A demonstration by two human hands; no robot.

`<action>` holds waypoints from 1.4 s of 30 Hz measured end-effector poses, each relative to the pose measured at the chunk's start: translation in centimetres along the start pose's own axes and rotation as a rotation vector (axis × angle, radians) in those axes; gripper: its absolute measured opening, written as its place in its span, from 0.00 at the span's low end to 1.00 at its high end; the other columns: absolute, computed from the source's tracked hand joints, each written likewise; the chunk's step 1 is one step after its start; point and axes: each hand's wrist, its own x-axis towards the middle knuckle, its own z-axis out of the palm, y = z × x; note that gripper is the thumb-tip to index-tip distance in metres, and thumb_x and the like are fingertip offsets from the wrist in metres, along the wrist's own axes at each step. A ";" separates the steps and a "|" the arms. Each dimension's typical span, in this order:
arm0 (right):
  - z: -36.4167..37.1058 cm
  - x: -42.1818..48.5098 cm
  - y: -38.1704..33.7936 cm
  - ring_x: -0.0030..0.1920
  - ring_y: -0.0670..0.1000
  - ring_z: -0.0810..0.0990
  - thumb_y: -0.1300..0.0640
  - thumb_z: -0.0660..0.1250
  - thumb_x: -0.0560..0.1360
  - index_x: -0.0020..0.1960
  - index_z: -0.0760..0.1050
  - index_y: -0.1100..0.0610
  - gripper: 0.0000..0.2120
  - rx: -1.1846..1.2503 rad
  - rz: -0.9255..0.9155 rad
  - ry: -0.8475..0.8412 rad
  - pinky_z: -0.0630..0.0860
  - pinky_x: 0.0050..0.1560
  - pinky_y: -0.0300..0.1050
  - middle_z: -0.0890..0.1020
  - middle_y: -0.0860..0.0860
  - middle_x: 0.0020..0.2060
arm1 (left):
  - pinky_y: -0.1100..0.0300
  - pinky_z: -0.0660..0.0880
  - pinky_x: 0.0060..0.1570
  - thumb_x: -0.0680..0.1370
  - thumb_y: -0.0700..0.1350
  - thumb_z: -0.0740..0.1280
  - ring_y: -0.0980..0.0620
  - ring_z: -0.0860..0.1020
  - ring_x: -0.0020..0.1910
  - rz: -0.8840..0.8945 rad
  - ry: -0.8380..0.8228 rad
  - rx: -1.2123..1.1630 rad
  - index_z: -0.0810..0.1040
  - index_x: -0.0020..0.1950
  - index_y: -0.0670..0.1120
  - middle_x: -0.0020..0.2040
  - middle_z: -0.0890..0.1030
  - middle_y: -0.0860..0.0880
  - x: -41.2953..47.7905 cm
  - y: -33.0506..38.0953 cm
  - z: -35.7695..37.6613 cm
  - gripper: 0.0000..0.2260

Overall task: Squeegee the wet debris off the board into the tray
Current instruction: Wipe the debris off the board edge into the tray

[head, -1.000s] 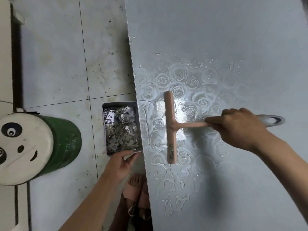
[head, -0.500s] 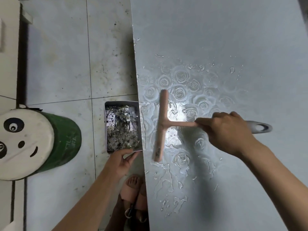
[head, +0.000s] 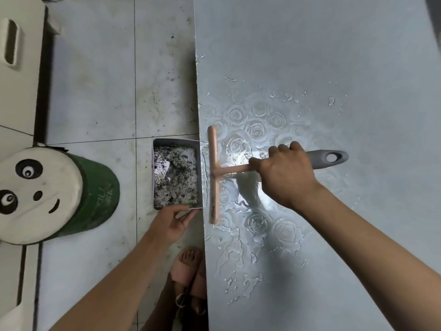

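Going from the far left: there's a panda-faced stool (head: 35, 194) on the floor, well off the board (head: 310, 56). The tray (head: 153, 173) sits tight against the board's left edge, just below its surface, already full of wet grey-black gunk. The left hand (head: 171, 223) pinches the tray's near end, thumb on the rim and fingers curled around it. I'd guess the tray is getting heavy and sloshy, so hold it level.

The squeegee (head: 213, 175) is on the board, its blade just inside the left edge, right beside the tray. The blade's long axis runs parallel to that edge (far to near). The handle sticks out square to it, pointing right across the board, grey end (head: 329, 158) furthest in.

The right hand (head: 286, 177) is wrapped around the handle mid-way, knuckles up. The squeegee looks light and stiff. It's probably slick when wet, so that mid-handle grip seems the sensible spot. Water beads are scattered on the board nearer the person.
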 end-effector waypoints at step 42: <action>3.0 -1.9 3.3 0.48 0.57 0.78 0.48 0.55 0.81 0.58 0.76 0.44 0.13 0.199 0.051 0.035 0.65 0.50 0.49 0.78 0.52 0.41 | 0.51 0.82 0.36 0.76 0.28 0.60 0.34 0.78 0.51 0.048 -0.074 -0.014 0.72 0.42 0.37 0.45 0.79 0.36 1.0 -0.6 -1.3 0.07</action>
